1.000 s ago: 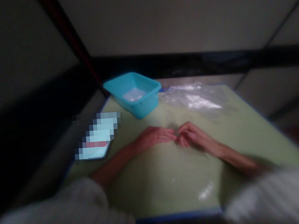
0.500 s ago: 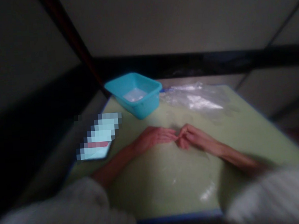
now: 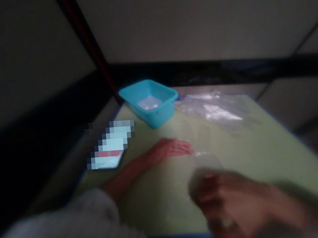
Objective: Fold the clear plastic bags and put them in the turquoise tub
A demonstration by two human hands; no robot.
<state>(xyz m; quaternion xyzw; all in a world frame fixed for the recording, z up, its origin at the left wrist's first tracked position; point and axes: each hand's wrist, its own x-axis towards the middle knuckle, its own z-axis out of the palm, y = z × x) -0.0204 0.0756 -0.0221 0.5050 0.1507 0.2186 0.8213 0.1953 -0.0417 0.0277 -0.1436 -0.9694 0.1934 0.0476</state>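
Observation:
My left hand (image 3: 174,148) lies palm down on the table with its fingers stretched out. Just right of its fingertips is a clear plastic piece (image 3: 207,160), thin and hard to outline on the green surface. Closer to the camera, my right hand (image 3: 230,203) is raised over the near right part of the table. Its fingers are curled in and blurred by motion. Anything inside them is hidden. Faint glints of clear plastic show on the table to the left of this hand.
A turquoise plastic basin (image 3: 162,115) with whitish, shiny contents (image 3: 149,103) stands at the table's far left. Crumpled clear plastic bags (image 3: 218,109) lie at the back right. A bright, pixelated screen-like panel (image 3: 108,151) is at the left edge. The green tabletop (image 3: 262,151) has a blue rim.
My right hand has left my left fingertips and come back toward the camera, to the right. My left hand stays nearly in place. The whole view has shifted slightly.

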